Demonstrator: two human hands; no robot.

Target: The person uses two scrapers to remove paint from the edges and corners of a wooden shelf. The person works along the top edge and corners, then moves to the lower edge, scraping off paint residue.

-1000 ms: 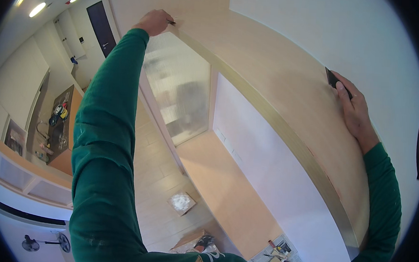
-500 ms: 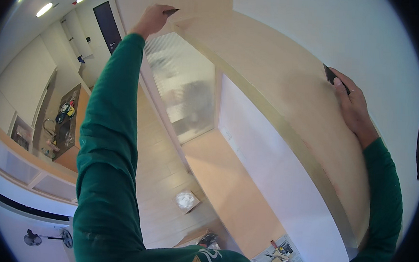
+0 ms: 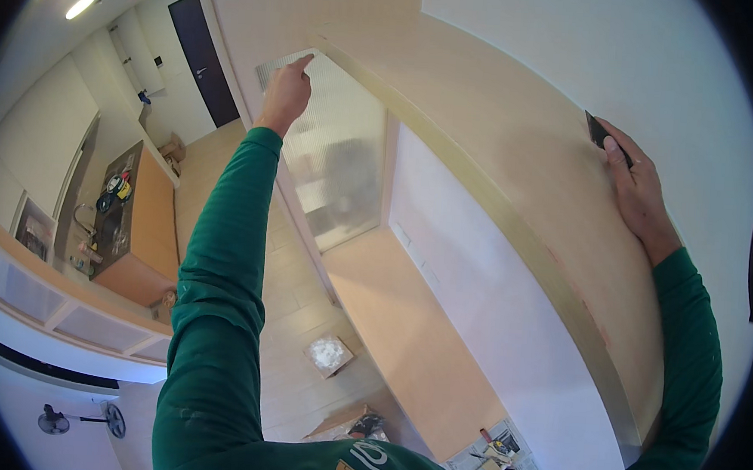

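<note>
My right hand (image 3: 634, 177) grips a dark flat scraper (image 3: 597, 130) over the pale wooden board (image 3: 504, 122), close to where it meets the white wall (image 3: 578, 40). My left hand (image 3: 288, 96) is raised at the board's far left end, in front of a ribbed translucent panel (image 3: 341, 173). Its index finger stretches up toward the corner of the board's yellowish front edge (image 3: 474, 189). The other fingers curl in, and whatever they may hold is hidden. Small reddish marks show along the board near that edge.
Below lie a wooden ledge (image 3: 413, 341), an open box with white contents (image 3: 328, 356) and newspaper with tools (image 3: 500, 462). A counter (image 3: 149, 221) with a sink stands at left, a dark door (image 3: 204, 61) beyond it, and a double-headed fan (image 3: 85, 422) at lower left.
My left hand has come down from the upper panel toward the board's corner, and the dark blade it held is out of sight. My right hand has barely moved.
</note>
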